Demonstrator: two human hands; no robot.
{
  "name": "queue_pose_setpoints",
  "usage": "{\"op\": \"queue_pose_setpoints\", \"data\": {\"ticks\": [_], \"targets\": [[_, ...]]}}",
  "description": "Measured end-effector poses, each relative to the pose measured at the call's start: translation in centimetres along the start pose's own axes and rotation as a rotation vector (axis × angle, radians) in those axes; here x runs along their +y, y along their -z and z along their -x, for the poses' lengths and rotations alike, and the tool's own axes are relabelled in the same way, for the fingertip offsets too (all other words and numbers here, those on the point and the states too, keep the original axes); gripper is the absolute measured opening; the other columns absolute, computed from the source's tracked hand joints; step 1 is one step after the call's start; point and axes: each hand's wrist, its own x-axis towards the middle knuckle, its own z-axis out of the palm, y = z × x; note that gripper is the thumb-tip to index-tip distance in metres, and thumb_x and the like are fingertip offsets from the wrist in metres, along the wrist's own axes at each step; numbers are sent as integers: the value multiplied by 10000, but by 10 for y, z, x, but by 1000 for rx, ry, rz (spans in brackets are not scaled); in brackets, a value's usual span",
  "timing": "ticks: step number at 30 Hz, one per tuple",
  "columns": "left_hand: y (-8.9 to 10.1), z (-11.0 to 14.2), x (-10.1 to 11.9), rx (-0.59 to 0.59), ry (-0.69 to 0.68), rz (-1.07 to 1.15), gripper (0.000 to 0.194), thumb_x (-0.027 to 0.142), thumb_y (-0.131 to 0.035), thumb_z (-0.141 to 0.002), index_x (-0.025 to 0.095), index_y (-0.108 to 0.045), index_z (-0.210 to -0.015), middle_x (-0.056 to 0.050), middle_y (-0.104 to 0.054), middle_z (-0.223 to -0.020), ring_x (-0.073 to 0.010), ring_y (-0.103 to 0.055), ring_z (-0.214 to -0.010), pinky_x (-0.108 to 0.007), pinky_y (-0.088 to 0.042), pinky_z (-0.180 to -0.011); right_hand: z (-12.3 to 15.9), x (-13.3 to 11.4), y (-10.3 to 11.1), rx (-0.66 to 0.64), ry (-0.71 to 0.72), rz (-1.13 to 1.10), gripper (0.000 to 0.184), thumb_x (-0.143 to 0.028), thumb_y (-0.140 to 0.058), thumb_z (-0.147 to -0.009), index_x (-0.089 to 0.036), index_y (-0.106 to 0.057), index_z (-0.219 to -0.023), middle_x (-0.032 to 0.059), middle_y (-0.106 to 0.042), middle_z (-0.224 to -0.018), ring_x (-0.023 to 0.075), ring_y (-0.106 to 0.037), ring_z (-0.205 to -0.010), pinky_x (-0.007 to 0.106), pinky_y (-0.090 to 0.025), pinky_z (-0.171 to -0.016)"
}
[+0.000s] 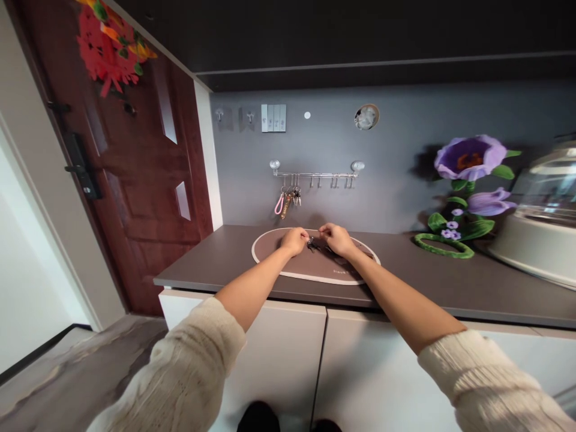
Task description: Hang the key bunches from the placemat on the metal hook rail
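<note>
Small metal keys (311, 245) show between my hands, low over a brown oval mat (270, 252) with a pale rim. My left hand (295, 241) is closed in a pinch at the keys' left side. On the other side, my right hand (337, 239) has its thumb and fingers pressed together; what they hold, if anything, is too small to make out. Dark items lie on the mat under my right hand, partly hidden by it. Behind both hands, a hook rail (315, 175) on the wall carries hanging keys (296, 197), a pink strap (279, 204) and a brown tag (286, 207).
Right of the mat, a purple fabric flower (470, 159) on a green base stands beside a white appliance (535, 240) with a clear cover. A dark cabinet (360, 42) overhangs the countertop (405, 282). The reddish-brown door (148, 180) is at left.
</note>
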Motion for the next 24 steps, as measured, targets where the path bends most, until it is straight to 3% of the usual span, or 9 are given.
{"op": "queue_pose_setpoints", "data": {"ticks": [9, 15, 24], "targets": [[-5, -5, -8, -42, -190, -107, 142, 152, -551, -703, 196, -681, -739, -53, -674, -813, -162, -573, -794, -263, -408, -778, 0, 2, -1, -41, 16, 158, 203, -124, -495, -749, -162, -620, -903, 73, -660, -863, 152, -575, -780, 227, -396, -728], [-4, -3, -9, -72, -176, -62, 99, 167, -561, -694, 174, -656, -719, -33, -654, -756, -131, -553, -702, -245, -415, -714, -1, 2, -4, -68, 23, 217, 222, -119, -480, -758, -166, -624, -921, 68, -664, -872, 148, -584, -792, 218, -395, -735], [2, 1, -5, -68, -51, 33, 89, 175, -546, -697, 152, -617, -745, -10, -615, -698, -106, -516, -629, -239, -415, -670, 0, 0, -4, -71, 25, 229, 203, -132, -513, -745, -168, -635, -904, 81, -661, -888, 168, -588, -822, 227, -391, -733]]}}
